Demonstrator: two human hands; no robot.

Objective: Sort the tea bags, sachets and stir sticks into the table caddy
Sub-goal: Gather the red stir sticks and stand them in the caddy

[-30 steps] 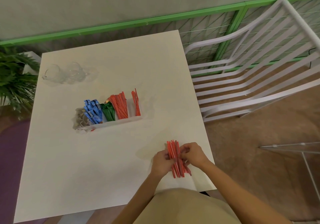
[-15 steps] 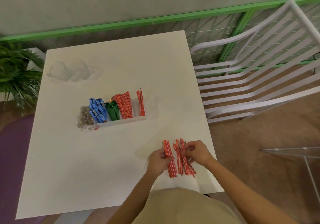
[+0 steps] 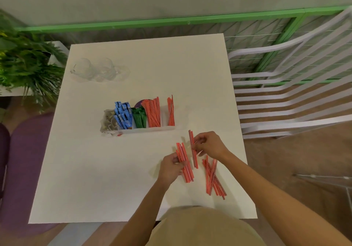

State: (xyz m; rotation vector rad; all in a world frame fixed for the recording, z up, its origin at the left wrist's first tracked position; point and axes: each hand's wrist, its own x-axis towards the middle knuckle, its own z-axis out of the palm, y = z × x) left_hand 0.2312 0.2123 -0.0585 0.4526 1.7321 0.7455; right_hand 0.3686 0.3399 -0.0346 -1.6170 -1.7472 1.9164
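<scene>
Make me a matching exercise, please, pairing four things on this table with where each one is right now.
Things:
1. blue sachets
2. glass cups
3. stick bundle
4. loose stick pile

Places:
A. lying on the table toward its near right corner, no hand on it
B. gripped in the left hand
C. standing in the caddy beside the green sachets
D. toward the table's far left corner

Pairs: 1-C, 2-D, 3-B, 4-A.
</scene>
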